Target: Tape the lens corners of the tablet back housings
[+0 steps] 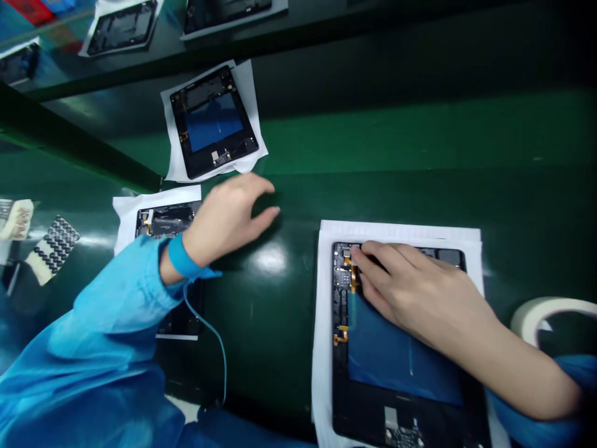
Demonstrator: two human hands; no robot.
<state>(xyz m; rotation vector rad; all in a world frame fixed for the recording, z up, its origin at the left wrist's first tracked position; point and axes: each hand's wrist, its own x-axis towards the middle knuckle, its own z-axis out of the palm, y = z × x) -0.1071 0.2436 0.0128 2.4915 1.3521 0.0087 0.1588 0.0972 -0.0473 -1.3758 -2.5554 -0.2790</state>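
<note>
An opened tablet [396, 361] with a blue panel and orange flex cables lies on white sheets in front of me. My right hand [415, 292] reaches over it from the right. Its index fingertip touches a small connector area at the tablet's upper left corner, with the fingers stretched forward; part of the board is hidden beneath them. Above the green table, my left hand [233, 214] hovers with thumb and index finger apart and nothing between them. A blue wrist strap [181, 258] with a thin cord circles that wrist. Below the left forearm lies another opened tablet [170, 218], partly covered.
A third opened tablet [214, 124] rests on white paper at the back. More devices lie on a raised shelf [326, 31]. A roll of tape [527, 320] is at the right. A card of dark round pieces [56, 246] lies left, beyond a green post [84, 149].
</note>
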